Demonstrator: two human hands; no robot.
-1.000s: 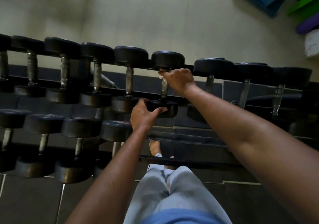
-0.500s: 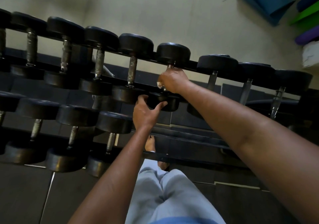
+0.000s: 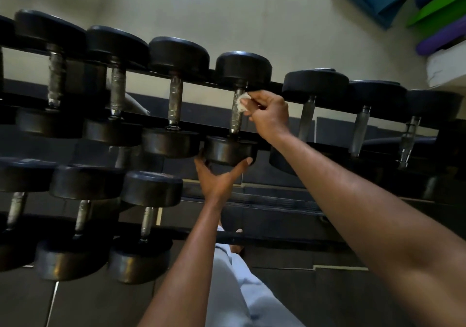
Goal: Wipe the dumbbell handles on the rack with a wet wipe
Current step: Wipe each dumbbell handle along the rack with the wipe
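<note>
Head view is showing us leaning over the rack (image 3: 277, 85), where our right hand (image 3: 268, 117) is pinching a white wet wipe (image 3: 244, 103) between thumb and curled fingers and pressing it against the upper part of a knurled dumbbell handle (image 3: 236, 114) on the top tier. Our left hand (image 3: 218, 175) is cupping the near weight head (image 3: 229, 150) of that same dumbbell from below, thumb and fingers curled around its rim.

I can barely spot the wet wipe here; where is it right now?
In the head view, the wet wipe sits just right of centre, pinched in the right hand against the upper end of a top-row dumbbell handle.
</note>
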